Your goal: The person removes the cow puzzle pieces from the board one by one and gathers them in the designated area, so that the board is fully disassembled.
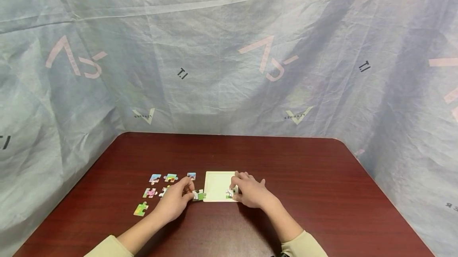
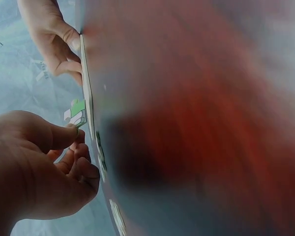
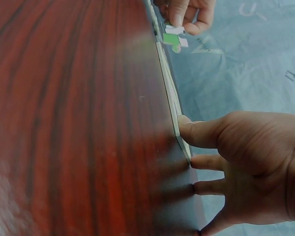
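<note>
My left hand pinches a green-and-white jigsaw piece between thumb and fingertips. That jigsaw piece shows raised and tilted in the left wrist view, close to the left edge of a pale square puzzle tray. Another jigsaw piece, white and green, lies in the tray's near right corner. Over that corner is my right hand, its thumb and index finger at the piece and the tray's rim. In the right wrist view its other fingers spread straight down beside the tray.
Loose jigsaw pieces lie left of the tray: a blue one, a green-and-orange one, a light blue one, a pink one and a yellow-green one. A grey printed sheet hangs behind the dark red table.
</note>
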### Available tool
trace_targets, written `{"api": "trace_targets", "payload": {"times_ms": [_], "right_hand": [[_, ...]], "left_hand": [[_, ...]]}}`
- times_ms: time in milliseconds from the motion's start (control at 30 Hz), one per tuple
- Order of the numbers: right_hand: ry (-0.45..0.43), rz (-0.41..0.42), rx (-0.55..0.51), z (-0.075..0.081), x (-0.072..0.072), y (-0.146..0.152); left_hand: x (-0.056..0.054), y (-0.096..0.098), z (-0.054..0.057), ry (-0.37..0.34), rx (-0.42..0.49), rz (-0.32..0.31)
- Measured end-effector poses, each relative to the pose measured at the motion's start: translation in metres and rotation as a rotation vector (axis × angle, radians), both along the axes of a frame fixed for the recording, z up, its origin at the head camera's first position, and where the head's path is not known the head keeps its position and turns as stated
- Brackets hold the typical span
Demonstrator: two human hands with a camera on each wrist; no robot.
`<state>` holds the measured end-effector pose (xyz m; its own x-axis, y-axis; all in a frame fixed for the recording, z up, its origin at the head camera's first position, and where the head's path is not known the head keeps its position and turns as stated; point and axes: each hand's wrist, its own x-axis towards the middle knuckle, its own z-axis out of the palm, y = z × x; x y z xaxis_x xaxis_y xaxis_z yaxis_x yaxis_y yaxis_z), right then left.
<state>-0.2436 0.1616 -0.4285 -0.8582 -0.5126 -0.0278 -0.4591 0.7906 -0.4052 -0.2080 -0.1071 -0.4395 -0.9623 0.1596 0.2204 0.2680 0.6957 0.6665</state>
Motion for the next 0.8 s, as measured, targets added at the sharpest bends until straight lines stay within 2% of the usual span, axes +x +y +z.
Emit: {"api": "trace_targets", "payload": {"times_ms": [267, 600, 800], "right_hand": [[-0.002, 0.002, -0.007, 0.000, -0.001, 0.000], [-0.007, -0.004, 0.002, 0.001, 0.000, 0.000], [-0.007, -0.003, -0.003, 0.000, 0.001, 0.000]], "left_hand": [[0.006, -0.018, -0.001, -0.038, -0.007, 0.022], [0.014, -0.038, -0.003, -0.027, -0.046, 0.074], [0.019, -0.047, -0.002, -0.061, -0.040, 0.084]]}}
